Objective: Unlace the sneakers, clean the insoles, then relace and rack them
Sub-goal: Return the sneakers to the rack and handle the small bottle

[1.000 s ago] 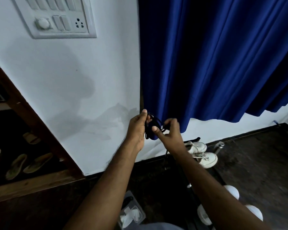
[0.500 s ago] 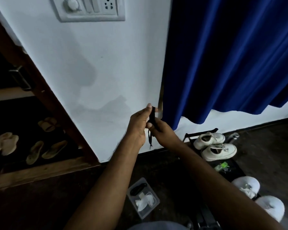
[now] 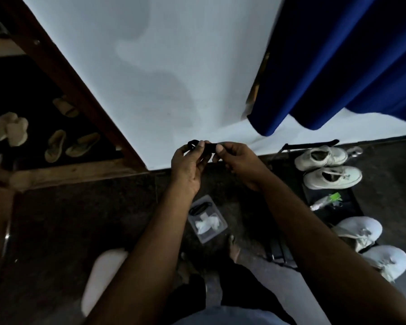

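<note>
Item: black shoelace (image 3: 202,146), bundled, held before the wall. My left hand (image 3: 187,165) and right hand (image 3: 238,162) pinch its ends. Judged light, limp, tangle-prone; best taken by the tips.

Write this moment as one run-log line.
hands: left and right both pinch black lace | lace: bundled, held level | box: on floor below

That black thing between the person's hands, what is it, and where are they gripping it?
A bundled black shoelace: the left hand pinches its left end, the right hand its right end.
</note>
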A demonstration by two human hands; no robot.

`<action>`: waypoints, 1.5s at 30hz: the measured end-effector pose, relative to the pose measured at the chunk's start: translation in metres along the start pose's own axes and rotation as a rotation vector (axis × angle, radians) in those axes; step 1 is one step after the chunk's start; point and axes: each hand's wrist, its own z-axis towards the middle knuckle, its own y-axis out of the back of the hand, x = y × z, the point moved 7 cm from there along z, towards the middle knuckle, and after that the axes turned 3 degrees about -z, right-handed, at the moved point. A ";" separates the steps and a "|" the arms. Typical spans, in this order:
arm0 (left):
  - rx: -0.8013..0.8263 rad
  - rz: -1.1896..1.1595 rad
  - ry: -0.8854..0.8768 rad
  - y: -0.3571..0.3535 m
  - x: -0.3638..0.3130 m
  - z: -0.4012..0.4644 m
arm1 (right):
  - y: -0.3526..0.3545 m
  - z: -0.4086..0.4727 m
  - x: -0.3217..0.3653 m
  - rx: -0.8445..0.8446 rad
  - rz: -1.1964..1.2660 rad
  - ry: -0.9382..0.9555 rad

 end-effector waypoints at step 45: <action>-0.328 1.024 -0.199 0.296 0.388 0.294 | -0.044 0.192 -0.601 -0.048 -0.711 -0.322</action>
